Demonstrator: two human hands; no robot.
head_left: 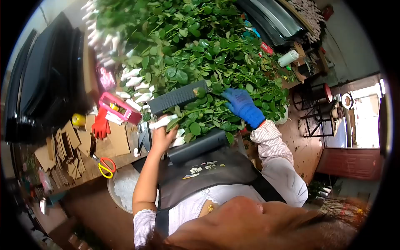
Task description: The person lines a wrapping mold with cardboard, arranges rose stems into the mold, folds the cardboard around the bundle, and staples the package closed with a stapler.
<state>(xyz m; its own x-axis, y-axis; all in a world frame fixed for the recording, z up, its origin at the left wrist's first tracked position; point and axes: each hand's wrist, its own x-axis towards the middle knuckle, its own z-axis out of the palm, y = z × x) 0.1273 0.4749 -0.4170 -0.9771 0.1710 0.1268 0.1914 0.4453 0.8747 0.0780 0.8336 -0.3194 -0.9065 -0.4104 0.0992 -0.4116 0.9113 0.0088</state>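
Observation:
My left hand (163,137), bare, has its fingers closed around a leafy rose stem just below its white-wrapped bud (163,122). My right hand (243,106) wears a blue glove; its fingers stretch over the leaves (204,118) of the stems in front of me, touching them. These leafy stems lie between a dark ribbed block (178,98) and a black padded roll (198,146) near my apron. Beyond the block spreads a large heap of green leafy stems (179,46), with white-wrapped buds (132,79) at its left side.
Left of the block stand a pink tape dispenser (120,109), a red glove (101,123) and cardboard pieces (68,143). Scissors (106,166) with red and yellow handles lie at the table edge above a bucket (123,189). Black sheets (52,75) are stacked at far left.

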